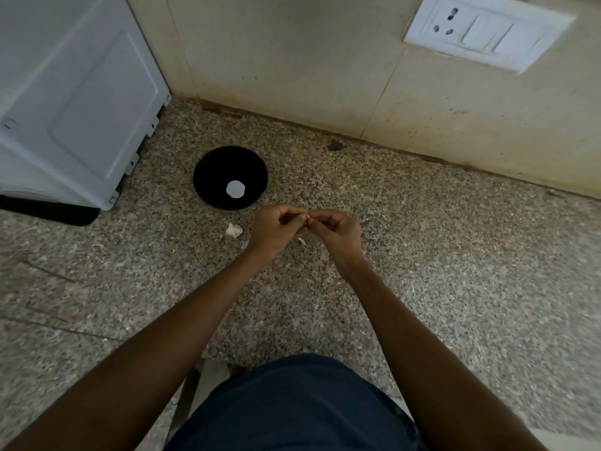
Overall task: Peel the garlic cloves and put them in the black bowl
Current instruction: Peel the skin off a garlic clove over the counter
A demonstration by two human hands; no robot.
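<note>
A black bowl [230, 177] stands on the speckled granite counter, with a pale round patch shining at its bottom. In front of it lies a small white piece of garlic [233, 230]. To the right of that piece, my left hand [276, 227] and my right hand [336, 231] are held together above the counter, fingertips meeting. Both pinch a garlic clove [307, 217], which the fingers almost wholly hide. A thin strip of white peel [302, 241] shows just below the hands.
A white appliance [74, 92] stands at the back left, close to the bowl. A tiled wall runs along the counter's far edge and carries a white socket and switch plate [487, 30]. A small dark lump [335, 145] lies by the wall.
</note>
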